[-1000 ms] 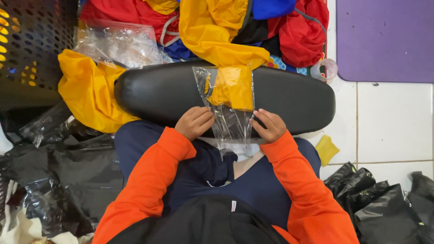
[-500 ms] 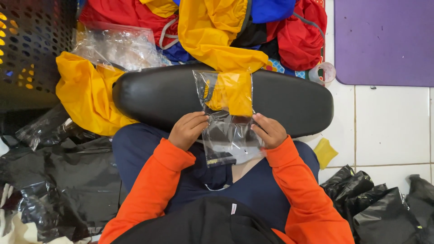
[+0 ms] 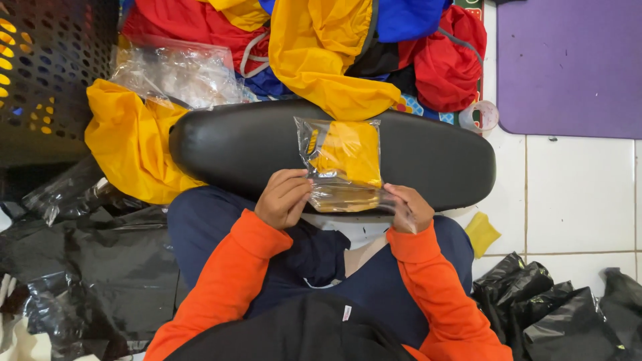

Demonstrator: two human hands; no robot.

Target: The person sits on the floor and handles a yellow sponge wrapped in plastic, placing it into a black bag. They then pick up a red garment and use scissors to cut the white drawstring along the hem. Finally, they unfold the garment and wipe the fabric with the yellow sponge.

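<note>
A clear plastic bag (image 3: 342, 164) with a folded yellow garment inside lies on a long black padded board (image 3: 441, 154) across my lap. My left hand (image 3: 284, 197) pinches the bag's near left edge. The near right corner is gripped by my right hand (image 3: 409, 208). The bag's lower flap looks folded back over the garment. Both arms wear orange sleeves.
A heap of yellow, red and blue garments (image 3: 321, 53) lies behind the board, with a stack of clear bags (image 3: 177, 73) at left. Black plastic bags (image 3: 87, 254) lie on both sides. A perforated black crate (image 3: 47, 73) stands far left, a purple mat (image 3: 568, 63) far right, a tape roll (image 3: 483, 115) nearby.
The empty lower part of the bag, which hung toward my lap, has been folded up against the yellow garment. Both hands stayed at the bag's near edge.
</note>
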